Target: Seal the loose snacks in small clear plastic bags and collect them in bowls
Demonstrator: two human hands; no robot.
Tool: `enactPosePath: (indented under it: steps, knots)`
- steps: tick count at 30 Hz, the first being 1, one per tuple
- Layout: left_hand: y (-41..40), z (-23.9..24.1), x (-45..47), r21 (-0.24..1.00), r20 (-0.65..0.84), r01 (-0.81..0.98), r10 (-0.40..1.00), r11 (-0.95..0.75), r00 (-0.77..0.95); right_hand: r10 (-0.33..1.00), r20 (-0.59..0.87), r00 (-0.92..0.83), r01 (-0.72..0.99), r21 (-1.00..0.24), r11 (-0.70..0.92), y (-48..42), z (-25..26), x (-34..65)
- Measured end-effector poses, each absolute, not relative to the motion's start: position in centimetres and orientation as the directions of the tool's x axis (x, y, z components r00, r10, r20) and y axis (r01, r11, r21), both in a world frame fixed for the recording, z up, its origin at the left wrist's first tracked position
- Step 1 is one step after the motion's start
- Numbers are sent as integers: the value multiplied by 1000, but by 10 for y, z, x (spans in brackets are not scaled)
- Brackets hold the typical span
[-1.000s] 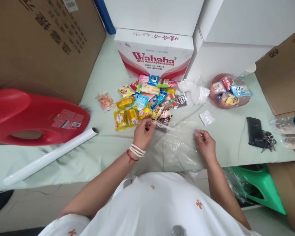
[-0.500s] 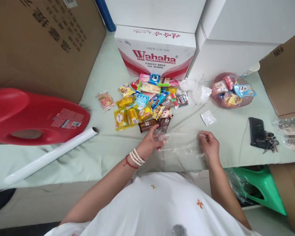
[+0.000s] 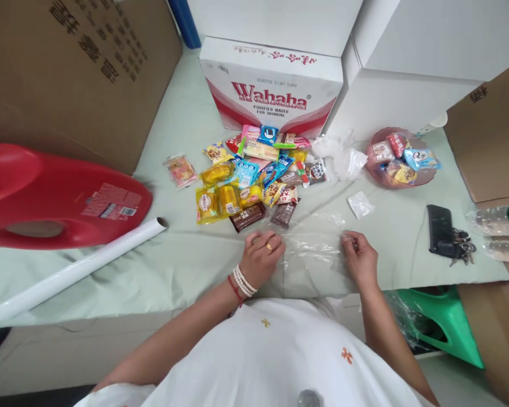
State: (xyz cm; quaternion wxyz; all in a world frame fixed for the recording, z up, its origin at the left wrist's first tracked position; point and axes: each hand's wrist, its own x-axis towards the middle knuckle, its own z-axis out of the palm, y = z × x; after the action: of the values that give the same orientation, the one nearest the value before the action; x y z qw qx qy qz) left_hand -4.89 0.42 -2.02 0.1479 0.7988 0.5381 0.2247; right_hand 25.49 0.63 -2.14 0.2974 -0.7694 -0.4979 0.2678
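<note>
A clear plastic bag (image 3: 313,249) lies stretched flat on the green tablecloth between my two hands. My left hand (image 3: 261,254), with a ring and beaded bracelets, is closed at the bag's left side, its fingers curled palm down. At the opposite edge my right hand (image 3: 359,254) pinches the bag between thumb and fingers. Just beyond my left hand are two dark brown wrapped bars (image 3: 248,216). Behind them spreads a pile of wrapped snacks (image 3: 246,169), with yellow cake packets (image 3: 218,203) at its near left.
A pink bowl of snacks (image 3: 373,169) stands right of crumpled clear bags (image 3: 350,161). A folded plastic packet (image 3: 360,204), phone (image 3: 440,226) and keys (image 3: 463,249) lie at right. A white tube (image 3: 80,268) and red jug (image 3: 68,195) occupy the left. A Wahaha carton (image 3: 271,87) backs the pile.
My left hand has turned palm down and its fingers have curled at the bag's left edge; before, they were spread. The bag lies flatter. My right hand keeps its hold.
</note>
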Motion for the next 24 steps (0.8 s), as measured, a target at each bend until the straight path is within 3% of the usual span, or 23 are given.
enactPosePath:
  steps: [5,7,11,15,18,21,24]
  knots:
    - [11,-22,-63,530,66,765,917,-367,394,947,-193,258,717,-619,-322,15,-8,293]
    - [10,-20,-72,560,49,736,902,-381,429,968,-138,208,810,-530,-250,35,8,305]
    - [7,-17,-81,593,29,703,884,-391,467,995,95,0,930,-365,35,103,41,275]
    - [4,-17,-79,568,29,725,890,-389,455,895,76,-440,881,-157,446,176,42,191]
    - [3,-15,-76,545,29,734,884,-405,466,801,1,-599,800,-47,598,210,33,149]
    - [2,-14,-76,545,31,742,894,-390,447,790,-32,-612,791,-49,610,218,35,148]
    - [1,-15,-77,544,33,752,905,-372,424,872,38,-489,864,-118,489,205,53,182]
